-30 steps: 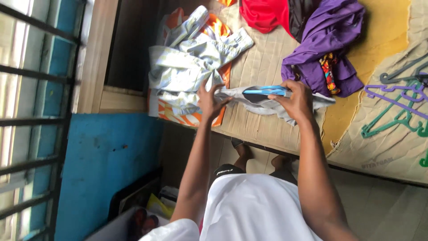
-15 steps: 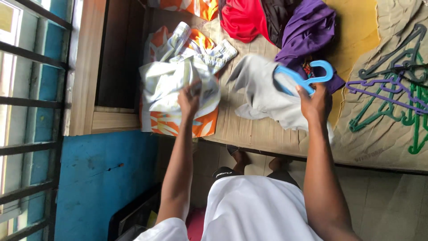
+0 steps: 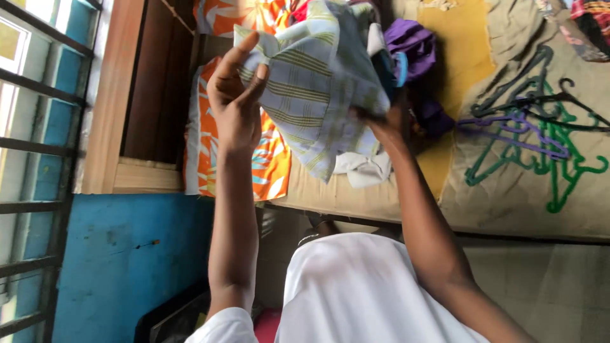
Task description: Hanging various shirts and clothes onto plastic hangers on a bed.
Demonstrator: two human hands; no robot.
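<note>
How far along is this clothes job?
Early, by the look of it. No garment in view hangs finished. In hand: the left hand and right hand hold up a pale striped shirt. Left: purple clothes heaped on the bed, and spare hangers lying unused.

The left hand (image 3: 234, 95) and right hand (image 3: 381, 121) hold a pale striped garment (image 3: 318, 82) up over the bed (image 3: 508, 197); the left thumb and fingers pinch its edge; the right hand grips it beside a blue hanger (image 3: 399, 67). An orange patterned cloth (image 3: 267, 165) lies below; a white garment (image 3: 365, 168) rests beneath the right wrist; green and purple hangers (image 3: 540, 140) lie well apart to the right.
</note>
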